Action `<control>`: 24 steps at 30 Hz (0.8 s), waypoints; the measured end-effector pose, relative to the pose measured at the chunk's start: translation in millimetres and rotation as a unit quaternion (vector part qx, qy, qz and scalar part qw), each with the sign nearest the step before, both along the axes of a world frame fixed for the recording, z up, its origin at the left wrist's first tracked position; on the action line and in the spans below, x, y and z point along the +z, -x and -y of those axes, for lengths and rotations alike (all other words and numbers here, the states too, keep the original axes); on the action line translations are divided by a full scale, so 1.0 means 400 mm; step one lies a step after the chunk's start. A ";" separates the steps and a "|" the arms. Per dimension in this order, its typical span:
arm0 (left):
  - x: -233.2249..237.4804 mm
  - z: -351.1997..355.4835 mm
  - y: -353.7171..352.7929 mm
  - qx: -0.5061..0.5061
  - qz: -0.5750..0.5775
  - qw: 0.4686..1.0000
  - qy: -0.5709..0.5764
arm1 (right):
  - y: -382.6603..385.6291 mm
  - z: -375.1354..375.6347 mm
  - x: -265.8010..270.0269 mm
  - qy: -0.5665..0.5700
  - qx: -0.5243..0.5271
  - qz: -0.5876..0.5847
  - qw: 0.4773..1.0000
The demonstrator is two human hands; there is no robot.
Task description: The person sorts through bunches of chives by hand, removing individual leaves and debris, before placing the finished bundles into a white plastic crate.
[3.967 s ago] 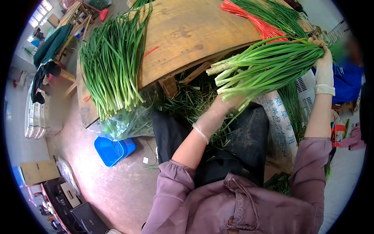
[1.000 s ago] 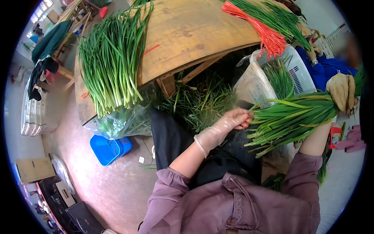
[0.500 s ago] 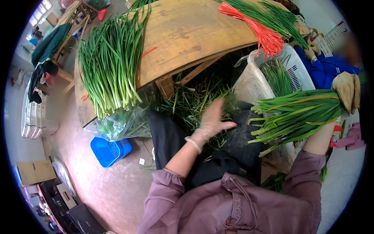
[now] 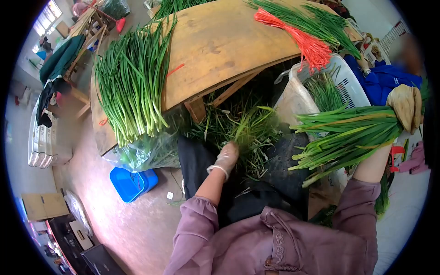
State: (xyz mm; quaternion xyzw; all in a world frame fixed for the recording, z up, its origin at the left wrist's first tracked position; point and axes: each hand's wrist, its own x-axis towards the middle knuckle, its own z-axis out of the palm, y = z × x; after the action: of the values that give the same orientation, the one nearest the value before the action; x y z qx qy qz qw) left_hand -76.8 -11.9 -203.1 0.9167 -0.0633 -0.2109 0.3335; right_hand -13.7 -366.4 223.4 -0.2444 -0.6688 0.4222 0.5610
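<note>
My right hand (image 4: 404, 107), in a tan glove, is clenched tight around the leafy end of a bunch of green onions (image 4: 348, 135). The bunch lies level over my dark apron (image 4: 284, 160), its pale stem ends pointing towards my left. My left hand (image 4: 227, 158), in a thin clear glove, reaches down into the heap of green trimmings (image 4: 243, 123) under the table edge. Its fingers are sunk among the leaves, so I cannot tell how far they are closed or whether they hold anything.

The wooden table (image 4: 220, 41) overhangs that heap, and one timber brace (image 4: 198, 107) juts down just beside it. On the tabletop I count two piles of green onions: the big one (image 4: 130, 82) at my left edge, and a second one (image 4: 316, 18) at the far right. One bundle of red ties (image 4: 307, 39) lies against the second pile, and one loose red tie (image 4: 176, 69) lies alone on the bare wood.

Containers — three. One white slatted basket (image 4: 353, 85) behind the bunch holds more greens, with a clear liner (image 4: 295, 98) bulging at its side. One clear bag (image 4: 146, 149) below the big pile is stuffed with leaves. One blue tub (image 4: 133, 183) sits on the floor, contents unclear. A co-worker's blue sleeve (image 4: 385, 78) shows beyond the basket.
</note>
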 end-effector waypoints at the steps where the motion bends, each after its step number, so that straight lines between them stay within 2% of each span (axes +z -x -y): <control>1: 0.087 0.006 -0.003 0.103 -0.068 0.992 -0.010 | -0.005 -0.011 -0.001 -0.018 0.028 0.002 0.999; 2: 0.127 0.021 -0.015 0.065 0.067 0.994 0.061 | -0.008 -0.014 -0.007 -0.011 0.033 0.001 0.999; 3: 0.166 0.043 -0.025 0.026 0.199 0.971 0.130 | -0.011 -0.015 -0.013 -0.009 0.032 -0.004 0.999; 5: 0.321 0.102 -0.044 -0.078 0.277 0.893 0.347 | -0.021 -0.022 -0.022 -0.005 0.033 -0.011 0.999; 7: 0.430 0.154 -0.031 -0.129 0.286 0.846 0.430 | -0.026 -0.022 -0.027 -0.002 0.032 -0.016 0.999; 9: 0.508 0.176 -0.022 -0.195 0.194 0.847 0.455 | -0.029 -0.021 -0.032 -0.001 0.027 -0.024 0.999; 11: 0.508 0.195 -0.022 -0.207 0.209 0.847 0.443 | -0.030 -0.020 -0.037 -0.005 0.020 -0.038 0.999; 13: 0.499 0.196 -0.011 -0.106 -0.018 0.797 0.594 | -0.033 -0.021 -0.049 -0.011 0.007 -0.056 0.998; 14: 0.491 0.193 -0.008 -0.098 -0.029 0.768 0.633 | -0.037 -0.024 -0.059 -0.015 -0.001 -0.067 0.998; 17: 0.433 0.177 -0.018 -0.068 -0.075 0.755 0.648 | -0.034 -0.044 -0.098 -0.035 -0.020 -0.109 0.993; 19: 0.415 0.175 -0.011 -0.048 -0.082 0.751 0.654 | -0.008 -0.071 -0.131 -0.125 -0.138 -0.158 0.970; 20: 0.417 0.171 -0.003 0.012 -0.021 0.773 0.634 | 0.015 -0.094 -0.142 -0.137 -0.200 -0.191 0.951; 21: 0.419 0.167 0.005 0.071 0.040 0.789 0.609 | 0.022 -0.095 -0.150 -0.139 -0.202 -0.191 0.951; 23: 0.402 0.144 0.005 0.159 0.079 0.797 0.577 | 0.033 -0.105 -0.160 -0.139 -0.374 -0.214 0.892; 24: 0.392 0.117 -0.001 0.207 0.055 0.777 0.592 | 0.044 -0.111 -0.166 -0.151 -0.444 -0.208 0.858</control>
State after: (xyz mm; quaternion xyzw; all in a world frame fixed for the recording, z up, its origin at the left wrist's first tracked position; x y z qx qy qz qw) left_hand -76.4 -58.6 -46.2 0.5393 -0.0029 -0.0072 0.8421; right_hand -31.4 -322.0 157.2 -0.3345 -0.4125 0.0630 0.8449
